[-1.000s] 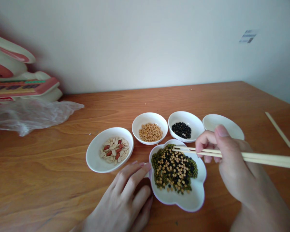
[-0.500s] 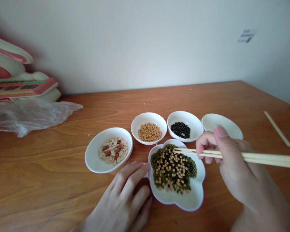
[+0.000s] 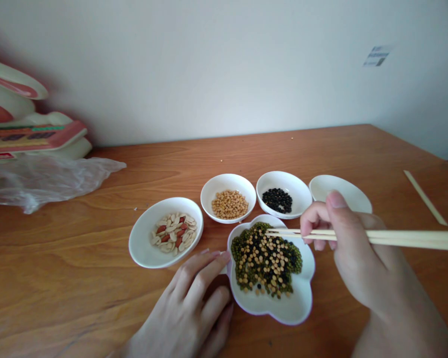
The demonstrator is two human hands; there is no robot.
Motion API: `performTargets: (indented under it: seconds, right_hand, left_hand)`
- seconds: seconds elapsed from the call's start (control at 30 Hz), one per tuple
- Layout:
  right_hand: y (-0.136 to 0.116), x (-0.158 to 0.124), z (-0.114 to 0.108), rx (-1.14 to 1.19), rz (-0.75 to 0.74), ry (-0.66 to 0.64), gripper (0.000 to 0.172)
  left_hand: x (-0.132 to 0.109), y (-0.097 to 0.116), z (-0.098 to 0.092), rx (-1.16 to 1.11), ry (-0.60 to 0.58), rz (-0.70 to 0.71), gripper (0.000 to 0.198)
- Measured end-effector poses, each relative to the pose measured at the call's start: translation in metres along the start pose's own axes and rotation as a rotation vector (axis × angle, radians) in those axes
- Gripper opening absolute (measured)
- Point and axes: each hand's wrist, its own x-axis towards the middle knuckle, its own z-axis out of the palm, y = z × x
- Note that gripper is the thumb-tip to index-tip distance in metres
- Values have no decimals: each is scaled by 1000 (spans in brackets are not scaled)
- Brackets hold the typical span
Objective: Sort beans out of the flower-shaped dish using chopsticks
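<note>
My right hand [image 3: 354,248] grips a pair of wooden chopsticks [image 3: 403,237]. Their tips touch or hover just over the beans near the top of a flower-shaped white dish [image 3: 300,301] with a lilac rim. Mixed in that dish are green mung beans [image 3: 242,246], black beans and yellow soybeans. My left hand [image 3: 196,293] lies at the dish's left side, its fingers bent and pinching the small handle there. Behind the dish stand a white bowl of soybeans [image 3: 230,204] and a bowl of black beans [image 3: 278,200]. To the left, another bowl holds peanuts [image 3: 173,233].
A white bowl [image 3: 345,191] at the right is partly hidden behind my right hand. One wooden stick [image 3: 425,197] lies on the wooden table [image 3: 78,248] farther right. At the left are a crumpled plastic bag [image 3: 56,179] and a pink and white toy keyboard [image 3: 41,136].
Everything has shifted slightly left in view. The chopsticks' rear end has risen a little, while their tips stay near the same beans. My left hand keeps its place at the dish.
</note>
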Motion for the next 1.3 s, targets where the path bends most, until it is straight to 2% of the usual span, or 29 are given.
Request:
performTargets:
  seconds: [0.17,0.3,0.4,0.5,0.53,0.6,0.67,0.73,0.83,0.9,1.0,1.17,1.3]
  right_hand:
    - [-2,-4,-3,20,-26,64,74]
    - [-5,-11,-11,19,-138,177,81]
    - [-9,-13,-9,54,-140,422,81]
    - [-14,-11,4,130,-313,546,75]
    - [-17,-9,10,131,-314,516,78]
    - [-23,-8,22,120,-254,369,84]
    - [-28,-9,28,164,-207,311,87]
    - [-28,-10,26,193,-145,378,88]
    - [-16,-9,7,203,-96,457,86]
    - [-2,-8,-8,164,-51,453,86]
    - [12,-8,-23,130,-69,455,86]
    - [-3,-10,-20,210,-64,398,84]
    - [-10,-2,-16,459,-120,318,82]
  left_hand:
    - [-1,-1,1,1,4,-11,16]
    - [-1,-1,0,11,10,4,16]
    - [-1,-1,-1,22,4,2,14]
    - [0,0,-2,32,3,-5,13]
    - [0,1,-2,33,3,-6,13]
    - [0,1,-3,34,6,1,12]
    - [0,1,-2,37,4,-5,12]
    - [0,1,-1,45,4,-17,11]
    - [-2,1,1,55,8,-16,10]
    - [-3,1,2,53,17,-9,11]
    - [-4,1,3,42,20,-24,12]
    - [-4,0,3,5,15,-37,15]
    - [-1,0,2,-29,19,-18,13]
